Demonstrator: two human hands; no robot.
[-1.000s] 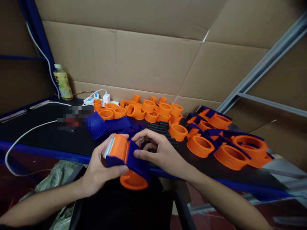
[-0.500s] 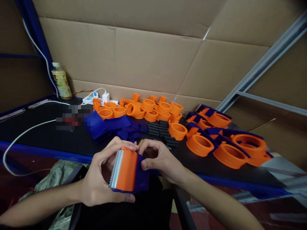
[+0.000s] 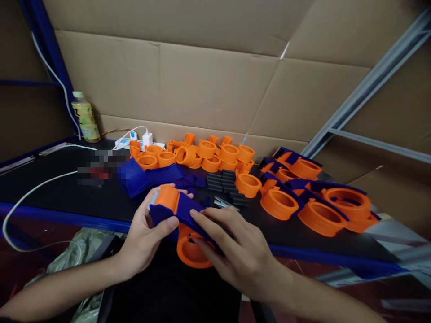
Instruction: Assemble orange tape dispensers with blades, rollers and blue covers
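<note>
An orange and blue tape dispenser point(image 3: 168, 200) is held over the table's front edge, its orange ring hanging down below. My left hand point(image 3: 143, 237) is wrapped round its cutter end, thumb on the blue side. My right hand point(image 3: 240, 251) lies over the blue plate and ring at the other end, its fingers closed on them; part of the ring is hidden behind it. Just beyond the hands lie metal toothed strips point(image 3: 222, 202), black rollers point(image 3: 220, 181) and blue plastic pieces point(image 3: 188, 180).
Orange ring parts point(image 3: 208, 154) are piled at the back. Assembled dispensers point(image 3: 279, 202) stand at the right, and blue plates point(image 3: 134, 179) are stacked at the left. Behind are a power strip point(image 3: 158, 146), a bottle point(image 3: 85, 119) and a white cable point(image 3: 33, 188).
The dispenser has turned and been raised, so its ring now shows below and its toothed edge faces away. My right hand has shifted from a pinch to lying along the blue plate.
</note>
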